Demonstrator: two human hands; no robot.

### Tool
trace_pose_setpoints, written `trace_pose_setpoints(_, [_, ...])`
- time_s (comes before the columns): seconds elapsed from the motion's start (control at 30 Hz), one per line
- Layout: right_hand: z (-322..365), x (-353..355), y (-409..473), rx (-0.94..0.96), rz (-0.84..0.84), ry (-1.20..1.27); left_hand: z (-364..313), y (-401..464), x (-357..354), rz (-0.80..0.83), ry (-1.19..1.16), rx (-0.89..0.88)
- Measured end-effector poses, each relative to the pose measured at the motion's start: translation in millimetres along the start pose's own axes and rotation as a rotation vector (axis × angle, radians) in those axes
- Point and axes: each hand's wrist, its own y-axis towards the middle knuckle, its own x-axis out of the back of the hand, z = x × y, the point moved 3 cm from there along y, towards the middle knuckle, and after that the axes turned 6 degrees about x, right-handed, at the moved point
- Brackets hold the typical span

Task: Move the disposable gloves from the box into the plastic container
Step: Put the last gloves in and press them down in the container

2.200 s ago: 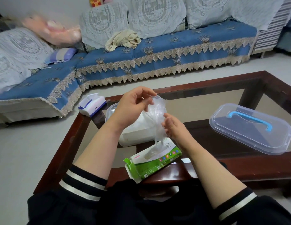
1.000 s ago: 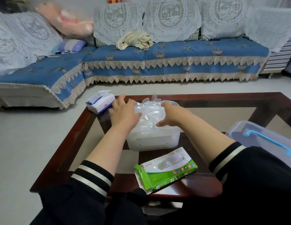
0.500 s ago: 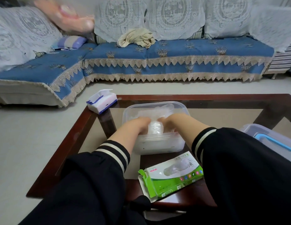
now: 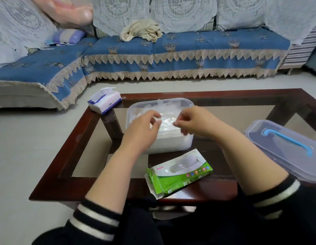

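Observation:
The clear plastic container [image 4: 186, 102] stands on the coffee table with a crumpled bundle of transparent disposable gloves [image 4: 167, 119] lying inside it. My left hand [image 4: 144, 129] and my right hand [image 4: 195, 122] hover just above the container's near side, fingers loosely curled toward each other over the gloves, with nothing plainly gripped. The green and white glove box [image 4: 180, 171] lies on the table's near edge, between my forearms, its end flap open.
The container's clear lid [image 4: 286, 149] with a blue handle lies at the table's right. A white and blue tissue box [image 4: 105, 100] sits on the far left corner. The table [image 4: 69, 151] has a dark wooden frame and glass panels. A blue sofa stands beyond.
Both hands carried the gloves from above the box into the container and pressed them down. Now the hands have risen out of the container and the gloves stay inside.

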Motion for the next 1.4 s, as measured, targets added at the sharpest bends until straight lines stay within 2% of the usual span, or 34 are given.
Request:
trace_pose_setpoints(0.07, [-8.0, -22.4, -18.8, -0.007, 0.059, 0.145, 8.4, -19.3, -24.2, 0.204, -0.080, 0.036])
trace_pose_setpoints(0.1, [-16.9, -35.1, -25.1, -0.020, 0.064, 0.109, 16.3, -28.2, -37.0, 0.303, -0.058, 0.077])
trace_pose_setpoints(0.17, [-35.3, -58.1, -30.8, -0.026, 0.083, -0.011, 33.1, -37.6, -57.5, 0.401, 0.113, 0.099])
trace_pose_setpoints(0.23, [-49.2, -76.2, -31.9, -0.019, 0.118, -0.052, 40.3, -45.3, -67.8, 0.427, 0.257, 0.080])
trace_pose_setpoints(0.33, [-56.2, -92.2, -33.9, -0.040, 0.169, -0.113, 39.6, -55.5, -79.0, 0.488, 0.282, 0.067])
trace_pose_setpoints(0.4, [-56.6, -96.7, -31.5, -0.038, 0.143, -0.173, 40.3, -57.9, -86.6, 0.528, 0.311, 0.066])
trace_pose_setpoints(0.53, [-57.0, -98.1, -30.2, -0.077, 0.064, -0.079, 46.8, -54.7, -89.9, 0.521, 0.343, 0.072])
trace_pose_setpoints(0.8, [-55.7, -93.9, -32.8, -0.002, -0.179, -0.056, 51.2, -51.8, -87.9, 0.527, 0.299, 0.105])
trace_pose_setpoints(0.83, [-53.9, -90.9, -34.9, 0.014, -0.262, 0.001, 50.9, -51.5, -88.1, 0.526, 0.307, 0.107])
trace_pose_setpoints(0.93, [-48.1, -75.8, -47.1, 0.110, -0.649, 0.218, 51.3, -50.2, -88.9, 0.513, 0.339, 0.103])
trace_pose_setpoints(1.0, [-46.2, -70.1, -54.7, 0.163, -0.797, 0.309, 54.3, -49.5, -88.7, 0.503, 0.336, 0.083])
trace_pose_setpoints(1.07, [-47.6, -68.9, -58.2, 0.176, -0.835, 0.360, 57.0, -49.1, -86.3, 0.436, 0.226, 0.075])
trace_pose_setpoints(1.1, [-48.6, -68.8, -59.3, 0.173, -0.837, 0.376, 55.9, -48.2, -82.1, 0.349, 0.120, 0.071])
trace_pose_setpoints(1.2, [-49.0, -69.7, -61.3, 0.180, -0.822, 0.395, 43.1, -48.5, -57.0, -0.040, -0.248, 0.142])
trace_pose_setpoints(1.23, [-48.7, -70.3, -61.1, 0.177, -0.805, 0.395, 37.5, -50.4, -50.1, -0.113, -0.416, 0.171])
trace_pose_setpoints(1.3, [-49.6, -72.0, -59.8, 0.161, -0.758, 0.374, 26.1, -54.3, -43.7, -0.097, -0.705, 0.173])
trace_pose_setpoints(1.4, [-50.8, -76.6, -54.9, 0.162, -0.673, 0.234, 17.3, -55.0, -45.3, 0.024, -0.756, 0.145])
